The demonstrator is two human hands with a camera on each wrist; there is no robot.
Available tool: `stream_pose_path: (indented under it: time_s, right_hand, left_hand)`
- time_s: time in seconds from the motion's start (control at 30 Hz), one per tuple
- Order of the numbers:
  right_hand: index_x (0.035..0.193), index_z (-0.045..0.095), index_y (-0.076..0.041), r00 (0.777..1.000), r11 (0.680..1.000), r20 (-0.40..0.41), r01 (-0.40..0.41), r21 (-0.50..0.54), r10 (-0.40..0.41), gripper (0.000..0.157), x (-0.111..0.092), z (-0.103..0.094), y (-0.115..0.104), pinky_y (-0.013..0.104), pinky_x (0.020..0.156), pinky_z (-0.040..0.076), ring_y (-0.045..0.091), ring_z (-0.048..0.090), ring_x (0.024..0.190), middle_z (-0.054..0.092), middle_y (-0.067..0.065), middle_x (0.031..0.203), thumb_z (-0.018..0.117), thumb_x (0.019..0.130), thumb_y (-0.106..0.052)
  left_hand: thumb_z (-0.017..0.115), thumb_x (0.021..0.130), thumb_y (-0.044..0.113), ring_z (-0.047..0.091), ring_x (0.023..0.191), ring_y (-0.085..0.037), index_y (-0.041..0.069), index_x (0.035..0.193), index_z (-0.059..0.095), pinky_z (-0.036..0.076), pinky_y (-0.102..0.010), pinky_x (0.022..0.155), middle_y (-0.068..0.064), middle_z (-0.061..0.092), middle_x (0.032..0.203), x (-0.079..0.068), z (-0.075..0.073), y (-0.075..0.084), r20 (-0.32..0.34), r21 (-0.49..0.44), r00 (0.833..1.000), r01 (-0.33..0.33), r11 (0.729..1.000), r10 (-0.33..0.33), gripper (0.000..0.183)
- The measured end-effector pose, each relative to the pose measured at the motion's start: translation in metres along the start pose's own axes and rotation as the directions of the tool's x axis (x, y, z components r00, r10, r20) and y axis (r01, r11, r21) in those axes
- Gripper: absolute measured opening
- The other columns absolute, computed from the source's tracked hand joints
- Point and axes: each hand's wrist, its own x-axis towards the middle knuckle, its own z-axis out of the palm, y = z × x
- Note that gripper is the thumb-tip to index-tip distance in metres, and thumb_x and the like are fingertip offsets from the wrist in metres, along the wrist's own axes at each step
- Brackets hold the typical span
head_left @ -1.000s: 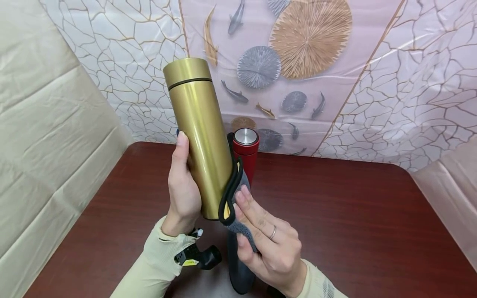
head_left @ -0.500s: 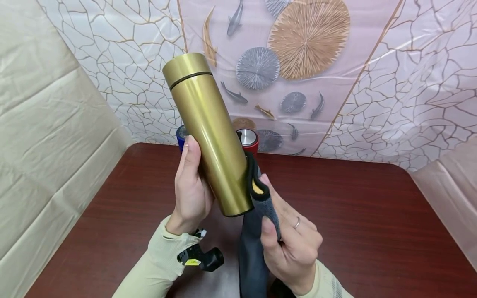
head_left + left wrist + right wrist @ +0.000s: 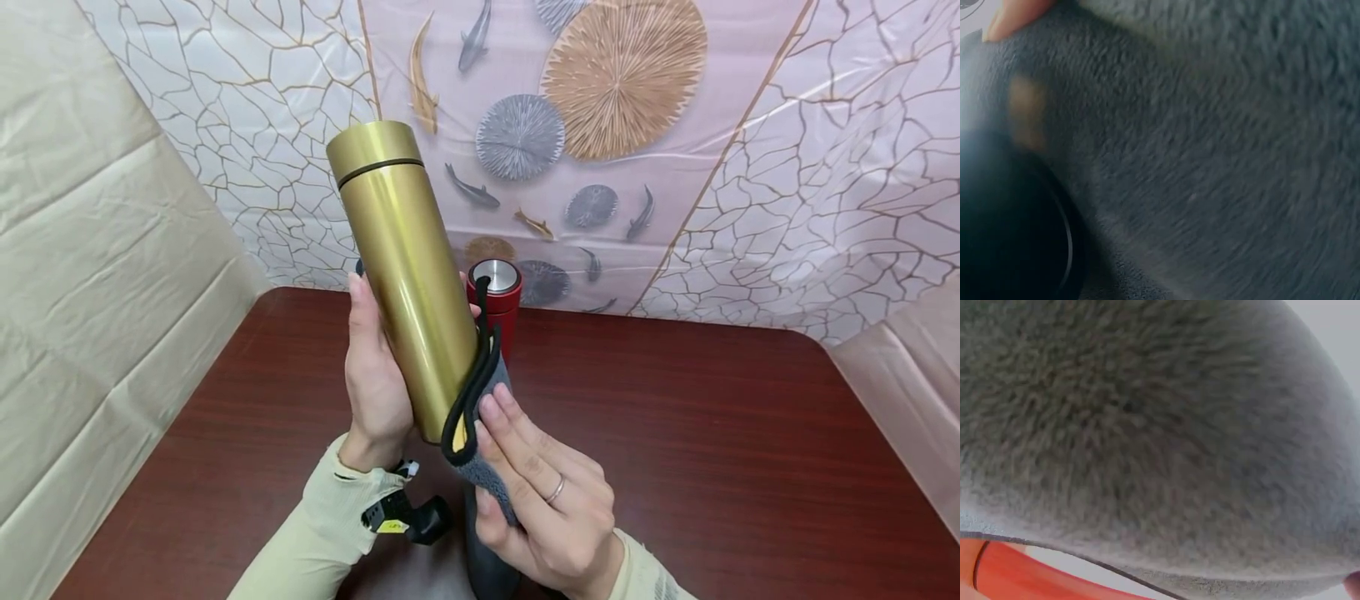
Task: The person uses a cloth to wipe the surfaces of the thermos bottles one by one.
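Note:
In the head view my left hand [image 3: 378,383] grips a gold thermos bottle [image 3: 405,283], raised over the table and leaning to the left, its lid on. My right hand [image 3: 551,492] pinches a grey cloth [image 3: 491,479] with black edging and a yellow inner side, between thumb and fingers. The cloth's folded edge lies against the lower right side of the bottle. Part of the cloth hangs below my right hand. Grey cloth fills most of both the left wrist view [image 3: 1210,156] and the right wrist view [image 3: 1147,425].
Behind the cloth a red thermos bottle [image 3: 498,300] with a silver lid top stands on the dark red-brown table [image 3: 712,417]. A sliver of a dark blue thing [image 3: 359,267] shows behind the gold bottle. Patterned sheets rise beyond the table's back edge.
The cloth slid down and right along the gold bottle, then came back up and left. The bottle tilted further and has swung back, hiding most of the blue-sided bottle behind it again.

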Motion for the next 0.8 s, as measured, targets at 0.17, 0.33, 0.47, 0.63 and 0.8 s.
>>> stream_pose_path:
  time_s: [0.17,0.33,0.47,0.63,0.8]
  right_hand:
    - [0.094,0.072,0.019,0.998,0.998,0.006,-0.054,-0.013,0.055,0.032,0.000,-0.001,-0.001,0.037,0.089,0.061,0.044,0.072,0.106,0.071,0.035,0.108,0.061,0.099,-0.010]
    - [0.101,0.071,0.021,0.976,0.976,-0.027,-0.218,-0.017,0.218,0.033,0.002,-0.009,0.003,0.035,0.100,0.055,0.041,0.068,0.117,0.067,0.037,0.114,0.062,0.100,-0.011]
    - [0.106,0.071,0.019,0.923,0.928,-0.126,-0.371,-0.046,0.363,0.036,0.006,-0.018,0.014,0.033,0.098,0.055,0.037,0.069,0.114,0.067,0.036,0.115,0.066,0.100,-0.017]
    - [0.109,0.071,0.014,0.807,0.824,-0.269,-0.562,-0.072,0.526,0.034,0.018,-0.034,0.032,0.028,0.093,0.058,0.033,0.072,0.108,0.069,0.031,0.113,0.069,0.097,-0.018]
    - [0.103,0.074,0.013,0.726,0.761,-0.332,-0.648,-0.036,0.603,0.025,0.025,-0.041,0.039,0.025,0.094,0.057,0.031,0.072,0.111,0.068,0.031,0.115,0.069,0.096,-0.010]
  left_hand:
    - [0.020,0.109,0.054,0.070,0.090,-0.020,0.013,0.138,0.048,0.060,-0.037,0.084,-0.005,0.065,0.111,-0.006,0.006,-0.005,0.009,0.063,1.000,0.003,0.998,-0.004,0.057]
    - [0.022,0.111,0.031,0.061,0.108,-0.020,0.014,0.154,0.033,0.051,-0.033,0.100,-0.006,0.057,0.129,-0.016,0.019,-0.021,0.136,0.152,0.986,-0.113,0.982,0.092,0.047]
    - [0.027,0.111,0.026,0.053,0.122,-0.021,0.015,0.157,0.029,0.042,-0.031,0.110,-0.010,0.051,0.141,-0.028,0.028,-0.038,0.273,0.220,0.959,-0.137,0.966,0.074,0.047]
    - [0.031,0.111,0.036,0.053,0.127,-0.019,0.023,0.159,0.024,0.043,-0.032,0.112,-0.007,0.051,0.146,-0.045,0.036,-0.060,0.403,0.327,0.915,-0.140,0.935,-0.004,0.051]
    - [0.031,0.111,0.040,0.057,0.119,-0.014,0.026,0.160,0.022,0.047,-0.030,0.107,-0.007,0.057,0.137,-0.053,0.037,-0.067,0.430,0.415,0.900,-0.132,0.900,-0.067,0.052]
